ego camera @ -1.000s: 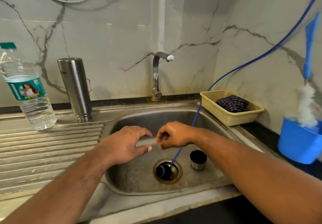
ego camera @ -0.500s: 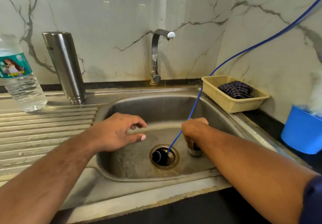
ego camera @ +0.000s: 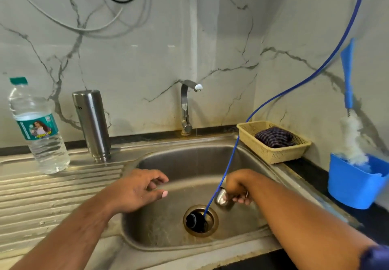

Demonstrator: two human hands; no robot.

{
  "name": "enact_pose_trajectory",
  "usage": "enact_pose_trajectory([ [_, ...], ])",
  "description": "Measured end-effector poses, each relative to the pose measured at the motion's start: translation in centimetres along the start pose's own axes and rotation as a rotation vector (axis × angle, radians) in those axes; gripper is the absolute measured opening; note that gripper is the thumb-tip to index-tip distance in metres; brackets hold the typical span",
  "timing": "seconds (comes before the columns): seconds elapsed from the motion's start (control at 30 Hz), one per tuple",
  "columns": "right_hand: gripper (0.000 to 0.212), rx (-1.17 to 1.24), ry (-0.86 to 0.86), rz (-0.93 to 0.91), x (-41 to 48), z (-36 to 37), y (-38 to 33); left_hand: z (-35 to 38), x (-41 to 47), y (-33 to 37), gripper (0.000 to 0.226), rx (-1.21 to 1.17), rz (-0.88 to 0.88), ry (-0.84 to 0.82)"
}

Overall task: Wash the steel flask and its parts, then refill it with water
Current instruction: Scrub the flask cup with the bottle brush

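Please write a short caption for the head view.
Right hand holds a steel cup inside the sink; left hand hovers open.

Silver flask [ego camera: 92, 122], blue hose [ego camera: 231, 156] and tub [ego camera: 353, 183], cream basket [ego camera: 273, 156] with seemingly dark checked cloth [ego camera: 273, 137], grey-veined white wall [ego camera: 147, 59].

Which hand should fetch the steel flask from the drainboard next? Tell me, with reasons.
Left. The left hand is empty, open and nearer the steel flask. The right hand grips the steel cup down in the sink.
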State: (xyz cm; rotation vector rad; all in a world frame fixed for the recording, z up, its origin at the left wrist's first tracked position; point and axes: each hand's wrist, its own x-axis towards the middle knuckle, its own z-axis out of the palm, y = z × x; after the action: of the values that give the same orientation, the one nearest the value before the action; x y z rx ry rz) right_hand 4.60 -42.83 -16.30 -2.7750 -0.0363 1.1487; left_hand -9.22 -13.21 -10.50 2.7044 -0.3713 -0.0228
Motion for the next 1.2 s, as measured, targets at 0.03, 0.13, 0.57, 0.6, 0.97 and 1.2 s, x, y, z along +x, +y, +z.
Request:
enact_pose_trajectory([
  [0.03,0.027,0.134,-0.007,-0.055,-1.2,-0.3,0.4,-0.2,-0.1,-0.1,0.041,-0.007,-0.013,0.004],
  [0.13,0.020,0.544,-0.057,-0.284,-3.4,-1.5,0.9,-0.5,-0.4,0.0,0.041,-0.040,-0.049,0.047],
  [0.57,0.050,1.172,-0.233,-0.664,-7.1,-3.3,-1.9,1.3,5.2,9.0,0.075,-0.317,-0.049,0.265],
  [0.6,0.053,1.112,-0.215,-0.599,-6.7,-2.8,-2.0,2.4,5.4,9.0,0.065,-0.323,-0.065,0.274],
  [0.97,0.056,0.656,0.304,-0.577,-7.3,-1.5,-4.1,4.3,6.1,6.5,0.053,-0.395,-0.180,0.356],
  [1.2,0.028,0.041,0.878,-0.597,-13.6,-3.3,-2.4,4.5,6.0,7.8,0.062,-0.407,-0.149,0.317],
])
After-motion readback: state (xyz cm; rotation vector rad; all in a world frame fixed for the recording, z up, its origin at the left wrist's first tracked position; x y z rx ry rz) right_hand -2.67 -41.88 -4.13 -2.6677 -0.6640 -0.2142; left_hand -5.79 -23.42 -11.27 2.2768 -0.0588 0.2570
